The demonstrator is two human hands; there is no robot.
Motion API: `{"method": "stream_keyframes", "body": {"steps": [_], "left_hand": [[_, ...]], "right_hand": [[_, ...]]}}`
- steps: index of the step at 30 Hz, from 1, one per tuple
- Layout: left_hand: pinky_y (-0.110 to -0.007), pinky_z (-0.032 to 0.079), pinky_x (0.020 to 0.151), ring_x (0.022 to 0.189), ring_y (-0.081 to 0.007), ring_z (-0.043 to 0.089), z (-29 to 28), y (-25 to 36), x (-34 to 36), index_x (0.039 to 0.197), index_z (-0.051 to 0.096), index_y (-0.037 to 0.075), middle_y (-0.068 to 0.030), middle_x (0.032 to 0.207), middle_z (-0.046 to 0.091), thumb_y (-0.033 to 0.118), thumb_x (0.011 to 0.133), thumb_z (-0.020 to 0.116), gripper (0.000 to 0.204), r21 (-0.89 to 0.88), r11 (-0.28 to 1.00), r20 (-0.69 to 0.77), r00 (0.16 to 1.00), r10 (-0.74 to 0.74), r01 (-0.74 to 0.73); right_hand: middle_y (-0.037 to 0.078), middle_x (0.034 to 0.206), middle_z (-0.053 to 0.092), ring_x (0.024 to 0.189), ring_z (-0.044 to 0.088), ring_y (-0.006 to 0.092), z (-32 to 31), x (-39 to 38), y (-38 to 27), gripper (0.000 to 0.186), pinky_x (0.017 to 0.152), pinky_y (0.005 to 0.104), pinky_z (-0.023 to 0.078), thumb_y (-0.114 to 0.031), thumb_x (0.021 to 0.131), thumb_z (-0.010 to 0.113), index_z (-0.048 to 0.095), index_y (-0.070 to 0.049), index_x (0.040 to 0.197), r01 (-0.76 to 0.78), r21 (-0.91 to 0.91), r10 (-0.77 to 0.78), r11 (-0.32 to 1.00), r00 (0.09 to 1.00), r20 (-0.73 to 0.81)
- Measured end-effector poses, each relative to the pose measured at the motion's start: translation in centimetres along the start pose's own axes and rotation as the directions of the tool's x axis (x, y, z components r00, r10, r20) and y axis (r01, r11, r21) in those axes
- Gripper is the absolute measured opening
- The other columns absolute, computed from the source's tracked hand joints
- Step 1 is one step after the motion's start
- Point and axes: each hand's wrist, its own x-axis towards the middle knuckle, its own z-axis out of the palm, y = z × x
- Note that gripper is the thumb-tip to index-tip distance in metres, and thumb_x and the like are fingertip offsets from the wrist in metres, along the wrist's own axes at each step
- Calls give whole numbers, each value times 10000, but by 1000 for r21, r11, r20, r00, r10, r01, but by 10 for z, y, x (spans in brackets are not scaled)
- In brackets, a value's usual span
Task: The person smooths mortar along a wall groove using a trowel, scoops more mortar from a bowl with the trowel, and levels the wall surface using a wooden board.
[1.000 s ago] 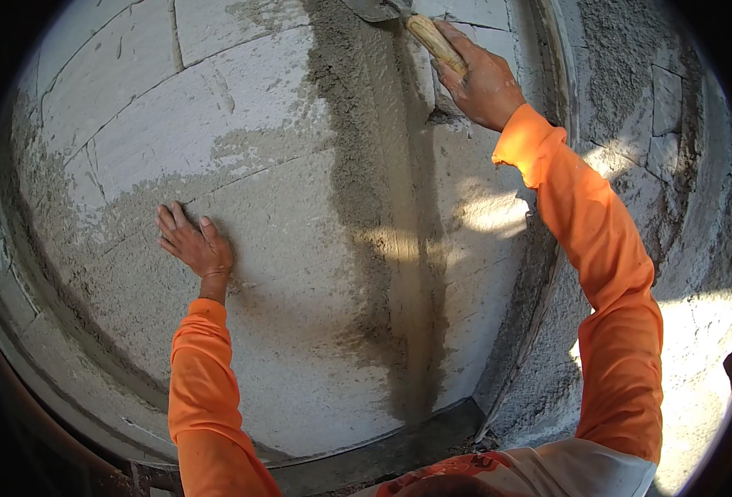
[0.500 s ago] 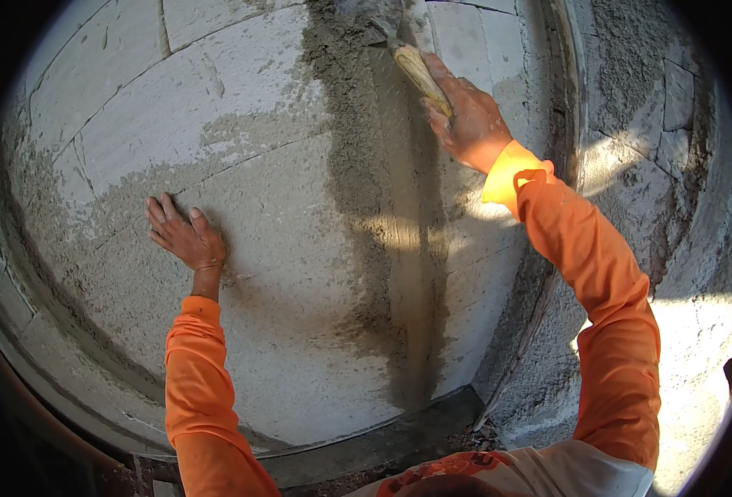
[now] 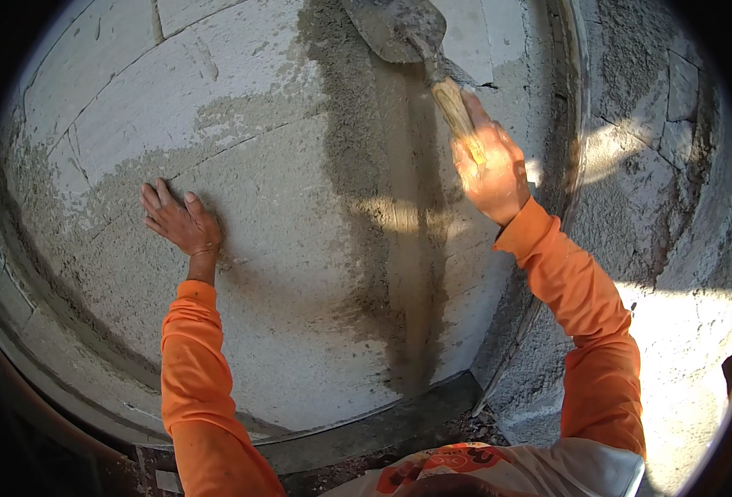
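A trowel (image 3: 399,31) with a rounded grey metal blade and a wooden handle is in my right hand (image 3: 498,170), its fingers wrapped round the handle. The blade lies at or close to the wall near the top of the view; whether it touches I cannot tell. Below it a dark band of wet mortar (image 3: 353,157) runs down the wall, with a smoother vertical strip (image 3: 407,273) beside it. My left hand (image 3: 183,222) rests on the block wall (image 3: 275,207) at the left, fingers stretched out, holding nothing.
At the right the wall meets a rough mortared side wall (image 3: 631,199), partly sunlit, along a vertical edge strip (image 3: 579,108). A grey ledge (image 3: 366,439) runs along the wall's foot. A rough raised mortar edge (image 3: 59,306) curves down the left side.
My right hand has moved down and slightly right with the trowel, and more of the blade now shows. My left hand has stayed almost in place on the wall.
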Motion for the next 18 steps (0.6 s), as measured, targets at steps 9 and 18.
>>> {"method": "stream_keyframes", "body": {"steps": [9, 18], "left_hand": [[-531, -16, 1115, 1418, -334, 99, 3, -2, 1, 1429, 302, 75, -158, 1516, 191, 483, 943, 251, 637, 25, 999, -57, 998, 30, -28], [-558, -16, 1101, 1409, -373, 89, 2, 1, 0, 1411, 304, 33, -186, 1510, 182, 503, 934, 245, 672, -4, 1000, -30, 999, 21, -21]], "right_hand": [[221, 905, 582, 806, 580, 387, 12, 12, 13, 547, 732, 436, 493, -192, 859, 566, 399, -149, 1378, 13, -61, -12, 998, 1000, 20], [232, 931, 589, 814, 600, 413, 22, 14, 18, 562, 724, 446, 507, -201, 855, 572, 384, -180, 1385, 53, -108, -55, 993, 998, -10]]}}
